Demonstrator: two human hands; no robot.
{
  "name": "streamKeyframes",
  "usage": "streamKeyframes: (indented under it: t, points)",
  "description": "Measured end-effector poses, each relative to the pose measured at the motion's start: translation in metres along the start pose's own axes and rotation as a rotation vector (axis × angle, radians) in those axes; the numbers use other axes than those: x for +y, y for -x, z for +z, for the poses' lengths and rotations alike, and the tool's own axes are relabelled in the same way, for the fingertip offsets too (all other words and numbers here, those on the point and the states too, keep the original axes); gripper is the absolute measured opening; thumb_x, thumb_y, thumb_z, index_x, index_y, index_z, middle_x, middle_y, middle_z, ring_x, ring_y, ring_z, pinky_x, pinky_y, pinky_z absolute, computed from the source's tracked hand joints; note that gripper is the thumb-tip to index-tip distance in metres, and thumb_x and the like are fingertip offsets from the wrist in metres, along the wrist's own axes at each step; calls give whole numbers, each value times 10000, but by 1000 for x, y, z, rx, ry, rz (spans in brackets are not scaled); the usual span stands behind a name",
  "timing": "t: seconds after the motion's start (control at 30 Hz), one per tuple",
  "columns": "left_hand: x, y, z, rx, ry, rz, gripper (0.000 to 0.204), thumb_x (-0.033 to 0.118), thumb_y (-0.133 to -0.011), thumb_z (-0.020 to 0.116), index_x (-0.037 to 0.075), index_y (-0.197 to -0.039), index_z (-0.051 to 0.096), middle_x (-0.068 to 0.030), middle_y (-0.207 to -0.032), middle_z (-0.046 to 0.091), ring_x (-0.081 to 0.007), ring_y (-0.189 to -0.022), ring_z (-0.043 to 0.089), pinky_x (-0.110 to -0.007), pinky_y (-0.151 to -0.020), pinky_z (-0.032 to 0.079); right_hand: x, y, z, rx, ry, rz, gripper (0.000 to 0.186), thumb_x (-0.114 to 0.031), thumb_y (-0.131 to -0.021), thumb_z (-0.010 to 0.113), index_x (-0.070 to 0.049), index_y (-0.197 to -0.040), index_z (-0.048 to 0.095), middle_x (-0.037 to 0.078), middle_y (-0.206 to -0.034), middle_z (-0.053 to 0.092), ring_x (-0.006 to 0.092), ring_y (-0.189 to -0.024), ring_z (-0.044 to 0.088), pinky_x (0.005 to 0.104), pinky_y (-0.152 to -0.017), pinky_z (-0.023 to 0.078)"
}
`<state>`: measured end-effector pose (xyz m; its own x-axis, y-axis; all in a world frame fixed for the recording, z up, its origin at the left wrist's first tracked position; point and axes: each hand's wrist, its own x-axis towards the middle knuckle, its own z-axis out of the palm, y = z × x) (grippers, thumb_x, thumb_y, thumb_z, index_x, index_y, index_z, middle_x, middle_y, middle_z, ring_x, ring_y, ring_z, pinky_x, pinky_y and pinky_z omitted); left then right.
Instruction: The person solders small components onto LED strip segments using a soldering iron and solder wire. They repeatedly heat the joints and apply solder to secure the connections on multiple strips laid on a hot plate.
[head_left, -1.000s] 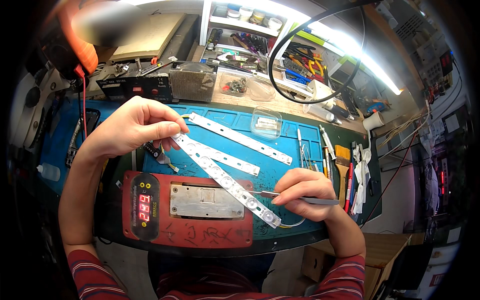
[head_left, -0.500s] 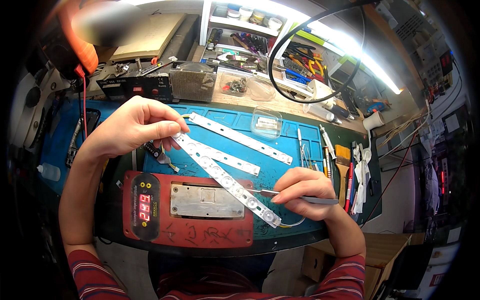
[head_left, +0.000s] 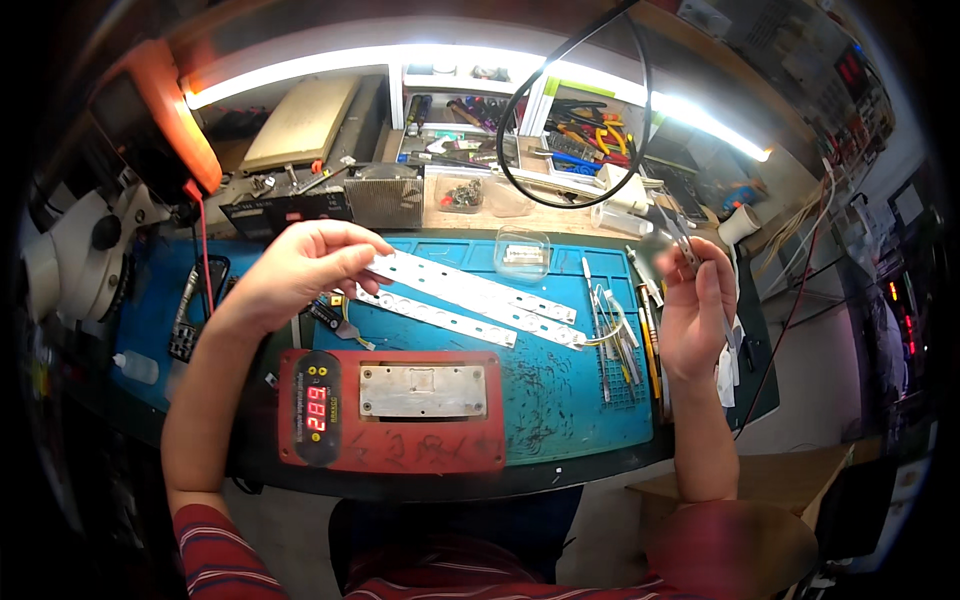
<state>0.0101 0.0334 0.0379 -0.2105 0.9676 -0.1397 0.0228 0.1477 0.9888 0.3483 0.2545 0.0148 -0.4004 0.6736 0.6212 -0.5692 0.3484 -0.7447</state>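
My left hand [head_left: 318, 262] pinches the left end of a white LED strip [head_left: 462, 297] between thumb and fingers. Pale wires [head_left: 612, 325] trail from that strip's right end. Over the blue work mat [head_left: 560, 400], the held strip lies close between two others: one LED strip [head_left: 535, 301] behind it, another LED strip [head_left: 440, 319] in front. Raised at the right, my right hand [head_left: 700, 300] is closed on metal tweezers [head_left: 682, 238], which point up and away from the strips. The tweezers' tips are blurred.
A red heating plate [head_left: 400, 455] with a lit display stands at the mat's front. Behind the strips is a clear plastic box [head_left: 522, 255]. Slim tools [head_left: 600, 320] lie at the right; a black cable loop [head_left: 503, 130] hangs overhead. A microscope [head_left: 75, 250] is far left.
My right hand has lifted away from the strip with the tweezers, up and to the right. The held strip has swung back from over the heating plate to beside the other strips.
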Motion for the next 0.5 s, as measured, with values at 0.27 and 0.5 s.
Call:
streamKeyframes:
  t: [0.27, 0.5]
  points:
    - [-7, -8, 3, -94, -18, -117, 245, 181, -980, 631, 6, -1151, 629, -72, -962, 713, -81, -837, 670, -187, -677, 497, 0, 0, 3, -17, 68, 12, 273, -160, -1030, 488, 25, -1183, 619, 107, -1048, 657, 168, -940, 577, 335, -905, 438]
    - [-3, -24, 21, -231, -70, -179, 316, 242, -961, 668, 9, -1167, 613, -83, -1010, 702, -112, -911, 676, -223, -735, 502, 2, 2, 1, -36, 78, 37, 253, -144, -1025, 520, 25, -1178, 628, 106, -1040, 659, 144, -925, 585, 313, -902, 447]
